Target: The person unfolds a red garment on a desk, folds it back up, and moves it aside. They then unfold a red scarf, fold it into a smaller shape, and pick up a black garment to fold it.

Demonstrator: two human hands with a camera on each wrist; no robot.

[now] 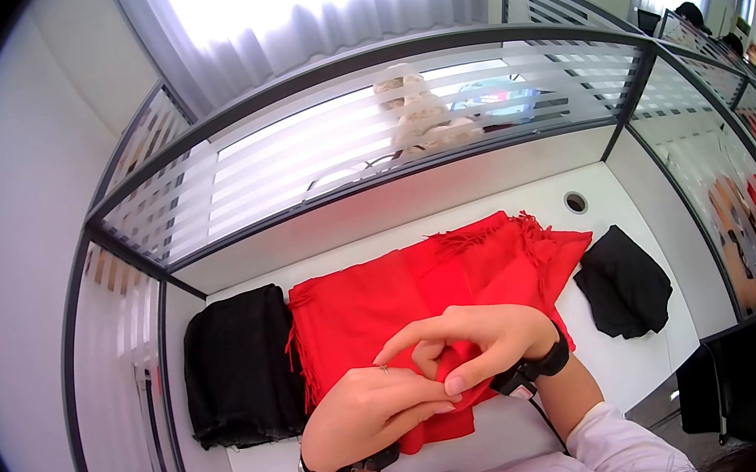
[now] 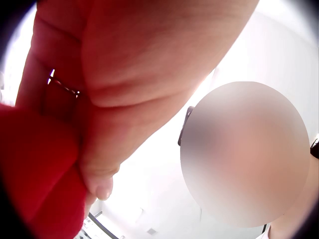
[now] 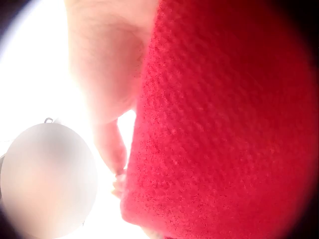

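A red fringed scarf [image 1: 377, 298] is spread across the middle of the white table, one edge raised toward the person. My left hand [image 1: 368, 414] grips that near edge, thumb below; red cloth [image 2: 45, 169] lies against its ringed fingers in the left wrist view. Close beside it, my right hand [image 1: 483, 342] curls its thumb and fingers round a bunched part of the same scarf. The two hands meet at the fingertips. In the right wrist view, woven red fabric [image 3: 219, 124] fills most of the picture and hides part of the hand.
Folded black cloth [image 1: 240, 364] lies left of the scarf, against its fringe. Another black cloth [image 1: 625, 282] is at the right, near a round cable hole [image 1: 575, 202]. A low partition with striped glass [image 1: 292, 166] encloses the table at the back and sides.
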